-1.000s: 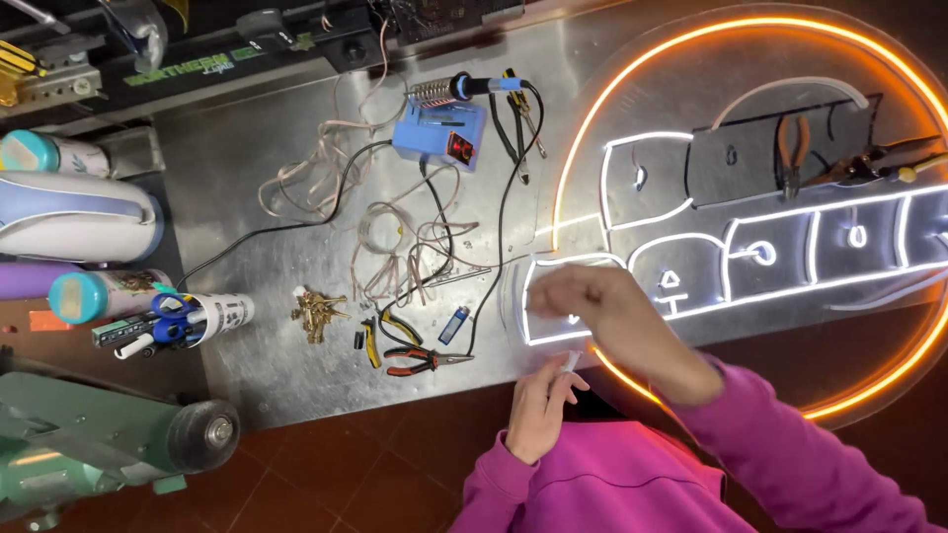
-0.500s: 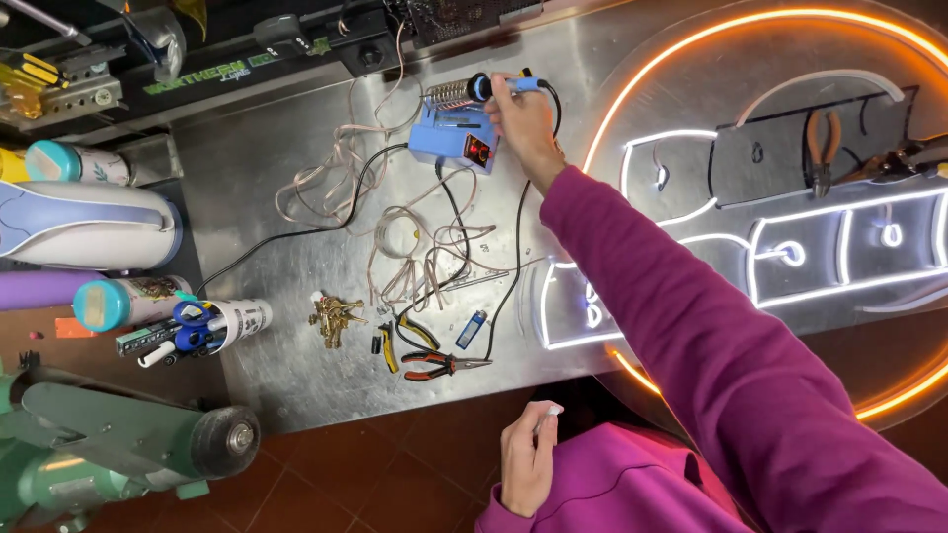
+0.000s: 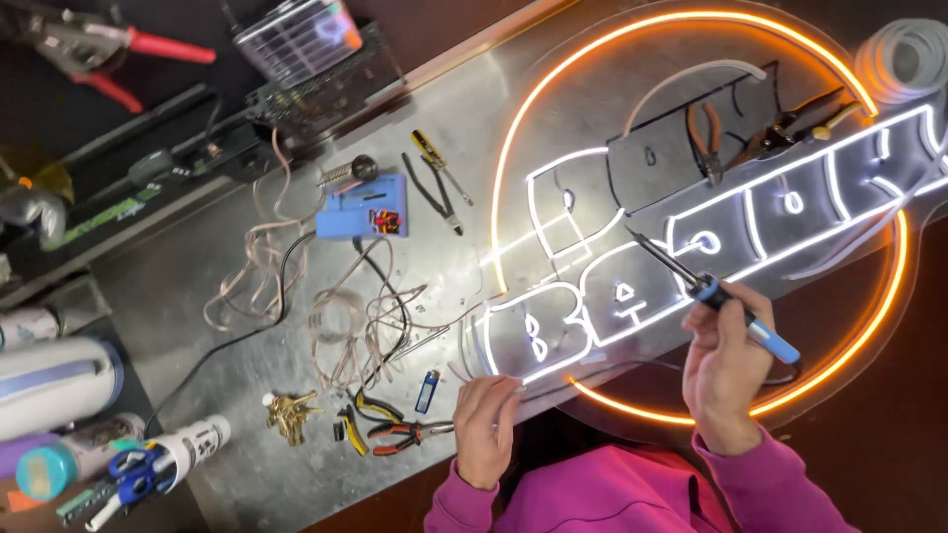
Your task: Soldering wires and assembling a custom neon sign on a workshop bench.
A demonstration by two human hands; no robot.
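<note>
Two hands work at the lit neon sign [image 3: 750,237] on the metal counter [image 3: 247,464]. Closed around the blue handle of a soldering iron [image 3: 713,292], the right hand [image 3: 726,370] holds the tip out toward ten o'clock, over the white glowing letters. At eight o'clock from it, the left hand [image 3: 486,426] rests curled, fingertips touching the sign's lower-left edge, holding nothing I can make out.

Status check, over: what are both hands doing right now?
Right hand gripping soldering iron, tip over neon sign. Left hand on sign's lower edge. Nothing between them.
</note>
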